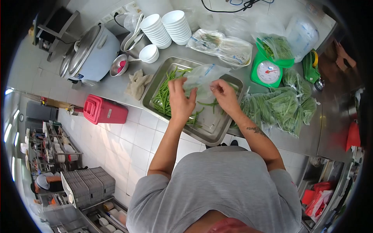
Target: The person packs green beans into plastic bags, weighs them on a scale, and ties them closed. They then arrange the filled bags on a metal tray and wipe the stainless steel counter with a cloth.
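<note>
The clear bag [203, 77], thin and crumpled, lies over the metal tray [214, 132] of cut green beans [161, 99]. The left hand [180, 101] has its fingers spread at the bag; contact is hard to tell. The right hand [226, 97] pinches its edge, fingertips nearly closed.

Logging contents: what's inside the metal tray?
The tray holds green beans, heaped toward the left, a few strays nearer the middle. The left hand, right hand and plastic bag cover parts; what's beneath is hidden.
</note>
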Motion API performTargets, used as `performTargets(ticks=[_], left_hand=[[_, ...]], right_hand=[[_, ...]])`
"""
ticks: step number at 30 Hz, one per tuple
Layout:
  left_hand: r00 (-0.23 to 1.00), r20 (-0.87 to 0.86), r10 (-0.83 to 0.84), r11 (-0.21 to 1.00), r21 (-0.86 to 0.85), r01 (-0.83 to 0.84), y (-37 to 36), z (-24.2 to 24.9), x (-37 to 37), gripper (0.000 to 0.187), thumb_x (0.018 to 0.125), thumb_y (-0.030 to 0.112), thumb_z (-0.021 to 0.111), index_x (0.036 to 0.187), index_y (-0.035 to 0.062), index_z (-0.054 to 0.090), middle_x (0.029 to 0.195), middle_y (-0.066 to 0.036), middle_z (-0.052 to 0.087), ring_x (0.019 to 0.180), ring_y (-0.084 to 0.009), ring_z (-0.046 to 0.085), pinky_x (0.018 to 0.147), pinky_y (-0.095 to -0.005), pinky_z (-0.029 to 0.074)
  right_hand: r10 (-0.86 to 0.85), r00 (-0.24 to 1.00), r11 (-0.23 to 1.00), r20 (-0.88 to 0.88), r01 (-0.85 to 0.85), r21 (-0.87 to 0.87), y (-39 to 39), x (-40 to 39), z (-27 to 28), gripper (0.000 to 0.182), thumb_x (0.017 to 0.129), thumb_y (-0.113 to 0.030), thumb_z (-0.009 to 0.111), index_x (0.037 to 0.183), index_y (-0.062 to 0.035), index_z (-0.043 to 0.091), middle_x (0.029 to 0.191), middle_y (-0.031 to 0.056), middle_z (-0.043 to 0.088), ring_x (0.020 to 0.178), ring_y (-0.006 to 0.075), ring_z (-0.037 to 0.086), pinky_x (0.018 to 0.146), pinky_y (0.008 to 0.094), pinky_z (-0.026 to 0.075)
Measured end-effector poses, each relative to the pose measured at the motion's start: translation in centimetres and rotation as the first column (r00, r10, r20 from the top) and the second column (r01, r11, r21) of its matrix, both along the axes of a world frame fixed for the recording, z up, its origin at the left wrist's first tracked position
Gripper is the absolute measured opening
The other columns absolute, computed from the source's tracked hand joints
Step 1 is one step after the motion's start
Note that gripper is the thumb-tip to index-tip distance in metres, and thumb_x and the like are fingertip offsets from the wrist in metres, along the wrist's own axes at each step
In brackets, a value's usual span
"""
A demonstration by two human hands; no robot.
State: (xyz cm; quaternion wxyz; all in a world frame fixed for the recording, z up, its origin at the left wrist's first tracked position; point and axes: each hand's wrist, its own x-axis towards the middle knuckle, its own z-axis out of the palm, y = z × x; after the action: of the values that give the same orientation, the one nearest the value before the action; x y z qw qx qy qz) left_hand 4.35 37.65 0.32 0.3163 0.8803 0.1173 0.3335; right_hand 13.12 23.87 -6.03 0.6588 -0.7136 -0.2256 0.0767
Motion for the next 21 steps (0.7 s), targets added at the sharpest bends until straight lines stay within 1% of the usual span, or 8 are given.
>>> performTargets(ticks=[3, 6, 9, 12, 14, 16, 18, 21], left_hand=[[0.993, 0.109, 0.039, 0.987, 0.149, -0.055, 0.0, -1.2, 0.6, 0.028, 0.076, -0.004, 0.057, 0.103, 0.0004, 0.055, 0.084, -0.015, 0.056, 0.085, -0.0334, 0.056, 0.074, -0.0417, 0.045], [0.983, -0.125, -0.132, 0.984, 0.099, 0.145, 2.2, -5.5, 1.0, 0.024, 0.075, -0.004, 0.056, 0.098, 0.0001, 0.053, 0.087, -0.019, 0.055, 0.082, -0.0381, 0.053, 0.074, -0.0458, 0.043], [0.984, -0.114, -0.135, 0.973, 0.170, 0.153, 0.3, -7.4, 1.5, 0.017, 0.076, -0.003, 0.054, 0.093, 0.0003, 0.054, 0.087, -0.020, 0.056, 0.083, -0.0400, 0.053, 0.072, -0.0460, 0.043], [0.976, -0.174, -0.129, 0.987, 0.073, 0.144, 0.1, -8.6, 1.6, 0.019, 0.076, -0.005, 0.049, 0.095, -0.0020, 0.055, 0.088, -0.021, 0.057, 0.080, -0.0400, 0.055, 0.072, -0.0443, 0.044], [0.964, -0.199, -0.176, 0.980, -0.127, 0.153, 0.8, -9.4, 1.7, 0.023, 0.078, -0.005, 0.046, 0.099, -0.0037, 0.054, 0.087, -0.019, 0.059, 0.079, -0.0347, 0.058, 0.072, -0.0414, 0.045], [0.930, -0.186, -0.318, 0.722, -0.683, 0.110, 2.1, -8.7, 1.8, 0.025, 0.077, -0.004, 0.045, 0.100, -0.0032, 0.054, 0.084, -0.014, 0.058, 0.075, -0.0272, 0.058, 0.069, -0.0369, 0.046], [0.917, -0.001, -0.398, 0.297, -0.946, 0.128, 1.9, -7.1, 1.2, 0.025, 0.077, -0.003, 0.046, 0.101, -0.0024, 0.054, 0.081, -0.009, 0.058, 0.071, -0.0206, 0.056, 0.066, -0.0324, 0.045], [0.827, 0.385, -0.410, -0.246, -0.920, 0.306, 0.4, -4.4, 0.1, 0.023, 0.079, -0.001, 0.051, 0.102, 0.0011, 0.054, 0.075, -0.003, 0.055, 0.067, -0.0118, 0.052, 0.063, -0.0246, 0.041]], right_hand=[[0.213, 0.974, 0.976, 0.072, -0.210, -0.054, -0.7, -1.0, 0.2, 0.010, 0.087, -0.009, 0.059, 0.093, -0.0015, 0.060, 0.089, 0.0043, 0.061, 0.077, 0.0105, 0.055, 0.070, 0.0248, 0.045], [0.306, 0.934, 0.936, -0.186, -0.260, 0.236, -1.0, -1.1, -1.0, 0.013, 0.090, -0.013, 0.057, 0.096, -0.0024, 0.059, 0.093, 0.0036, 0.060, 0.078, 0.0124, 0.055, 0.072, 0.0250, 0.044], [0.488, 0.672, 0.748, -0.556, 0.006, 0.664, -1.6, -1.1, -0.5, 0.017, 0.091, -0.016, 0.057, 0.101, -0.0025, 0.056, 0.092, 0.0025, 0.058, 0.078, 0.0128, 0.055, 0.073, 0.0247, 0.044], [0.506, 0.622, 0.715, -0.597, 0.084, 0.694, -2.1, -1.4, -0.2, 0.022, 0.091, -0.020, 0.058, 0.103, -0.0020, 0.054, 0.088, 0.0019, 0.057, 0.074, 0.0115, 0.054, 0.068, 0.0248, 0.044], [0.493, 0.716, 0.833, -0.495, -0.224, 0.505, -3.6, -0.5, -1.4, 0.021, 0.090, -0.018, 0.058, 0.103, -0.0023, 0.055, 0.089, 0.0010, 0.057, 0.072, 0.0108, 0.053, 0.064, 0.0251, 0.043], [0.428, 0.851, 0.902, -0.303, -0.386, 0.192, -4.3, -0.2, -1.6, 0.022, 0.088, -0.016, 0.059, 0.104, -0.0027, 0.055, 0.088, 0.0003, 0.057, 0.070, 0.0106, 0.052, 0.061, 0.0257, 0.042], [0.312, 0.950, 0.940, 0.028, -0.304, -0.154, -4.4, -0.7, -1.8, 0.023, 0.085, -0.014, 0.059, 0.105, -0.0031, 0.055, 0.085, -0.0002, 0.056, 0.068, 0.0111, 0.051, 0.058, 0.0265, 0.041], [0.165, 0.925, 0.986, -0.343, -0.140, 0.096, -3.6, 0.2, -2.6, 0.023, 0.082, -0.011, 0.057, 0.104, -0.0039, 0.056, 0.086, 0.0015, 0.058, 0.073, 0.0141, 0.054, 0.064, 0.0288, 0.044]])
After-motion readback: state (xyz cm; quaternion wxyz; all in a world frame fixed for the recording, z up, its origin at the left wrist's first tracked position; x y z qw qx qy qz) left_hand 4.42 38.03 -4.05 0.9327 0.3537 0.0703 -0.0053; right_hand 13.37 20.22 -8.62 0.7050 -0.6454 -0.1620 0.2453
